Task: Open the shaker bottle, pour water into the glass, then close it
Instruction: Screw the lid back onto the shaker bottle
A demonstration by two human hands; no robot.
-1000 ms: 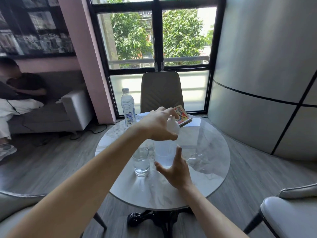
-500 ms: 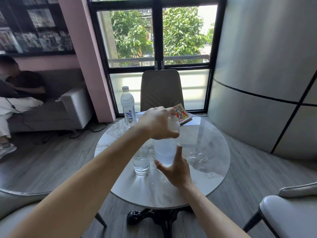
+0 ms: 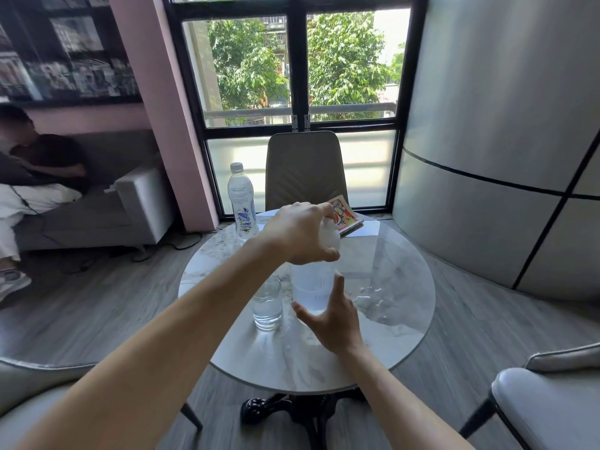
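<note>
A: Centre of the scene: the shaker bottle, translucent, standing upright on the round marble table, partly filled with water. Where are the hands?

B: The left hand comes over from above and is clamped around the white lid at the top of the bottle, fingers curled over it, thumb on the near side. The right hand cups the lower body from the near side, thumb raised along the wall, fingers spread around the base. Whether the lid is fully seated I cannot tell; the left hand covers the join.

A: And the glass?

B: 1 clear drinking glass stands just beside the bottle, on its left, holding water to roughly half its height. It does not appear to touch the bottle.

A: Further out?

B: A plastic water bottle, capped and labelled, stands at the far left edge of the table. At the far edge, behind the left hand, lies a colourful book on a sheet of white paper. Water droplets lie on the tabletop to the right of the shaker.

A: Surroundings?

B: A grey-brown upholstered chair faces the table from the window side, with 2 pale chairs at the near corners. A seated person is on the grey sofa at the left.
</note>
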